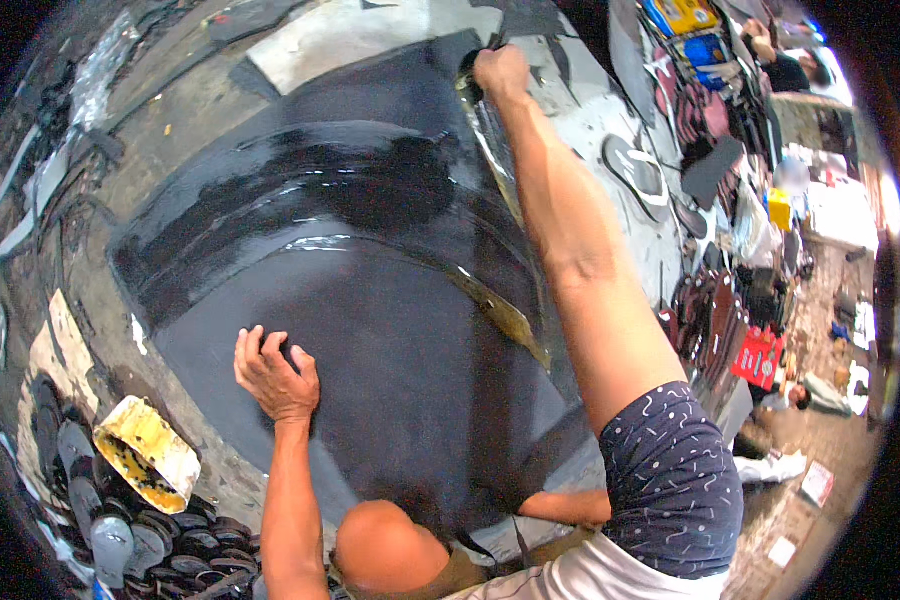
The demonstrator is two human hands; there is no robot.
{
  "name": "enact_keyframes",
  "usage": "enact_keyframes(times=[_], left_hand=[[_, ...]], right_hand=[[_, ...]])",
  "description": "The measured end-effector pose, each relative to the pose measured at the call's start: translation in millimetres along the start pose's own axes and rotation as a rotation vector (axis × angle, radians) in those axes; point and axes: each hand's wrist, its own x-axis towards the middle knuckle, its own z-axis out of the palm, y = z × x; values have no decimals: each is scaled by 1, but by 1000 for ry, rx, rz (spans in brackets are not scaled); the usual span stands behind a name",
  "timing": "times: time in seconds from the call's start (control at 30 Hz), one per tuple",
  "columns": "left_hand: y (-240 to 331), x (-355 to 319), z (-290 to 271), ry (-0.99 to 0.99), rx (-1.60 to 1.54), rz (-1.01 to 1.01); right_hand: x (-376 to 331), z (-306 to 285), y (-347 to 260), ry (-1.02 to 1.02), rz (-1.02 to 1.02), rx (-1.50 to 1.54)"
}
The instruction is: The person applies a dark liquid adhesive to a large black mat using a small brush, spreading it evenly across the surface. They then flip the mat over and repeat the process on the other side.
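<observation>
Your right hand (505,72) is gripping some dark object (470,68), can't tell what, near the far right corner of the big, flat, glossy-streaked black sheet (390,330). Sheet's lying mid grey work surface (160,170); your left hand (278,375) is curling loosely, grasping nothing, toward its left edge.

Glare on black sheet (370,300), dark fisheye rim.

Left hand (280,388): bare; the left forearm (292,500), running from below the fingers (253,352) to the lower edge, is likewise uncovered. Right hand (503,74): bare, as is the right arm (575,260) as far as the sleeve hem. Short sleeve (670,480), at the end of the arm farthest from the right fingers: dark navy, scattered with pale squiggles, short dashes and small dots. Shirt body (595,572), beyond the sleeve from those fingers: whitish-grey, lightly creased. Knee (385,545), below the left fingers: bare, rounded.
</observation>
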Motion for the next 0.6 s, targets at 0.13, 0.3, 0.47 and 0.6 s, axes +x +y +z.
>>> enact_keyframes(times=[0.13, 0.3, 0.47, 0.6], left_hand=[[6, 8, 4, 14, -16, 13], [1, 6, -5, 13, 6, -8], [6, 6, -3, 21, -30, -24], [5, 6, -4, 27, -47, -27]], right_hand=[[59, -7, -22, -131, -317, -153], [27, -28, -6, -322, -631, -435], [1, -32, -5, -350, -472, -356], [0, -24, -28, -389, -486, -216]])
